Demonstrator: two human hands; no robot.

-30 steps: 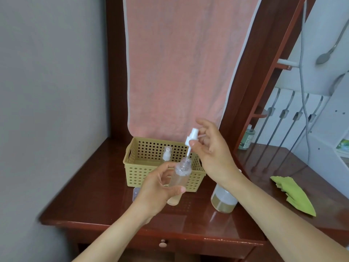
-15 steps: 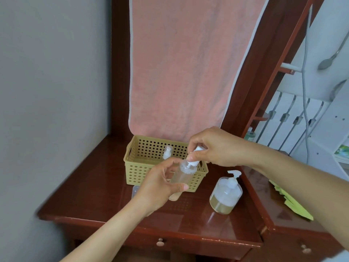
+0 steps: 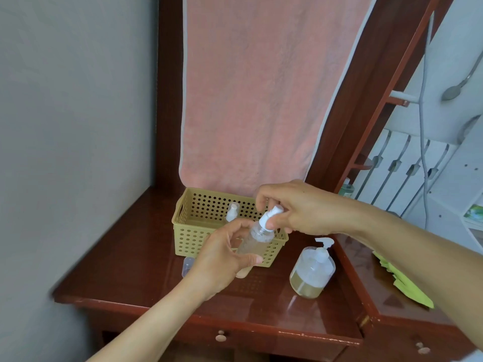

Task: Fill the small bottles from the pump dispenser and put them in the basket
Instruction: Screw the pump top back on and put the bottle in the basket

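Above the desk's point(image 3: 136, 257) front half, just before the basket point(image 3: 190, 241), the head view shows the left hand point(image 3: 222, 259) wrapped round a tilted small bottle point(image 3: 254, 239), while the right hand point(image 3: 295, 207) pinches the white cap point(image 3: 270, 218) at its neck. It is best to hold the bottle steady and upright and turn the cap squarely until snug. A second bottle point(image 3: 232, 212) stands in the basket, and the pump dispenser point(image 3: 312, 270) sits toward the right edge.
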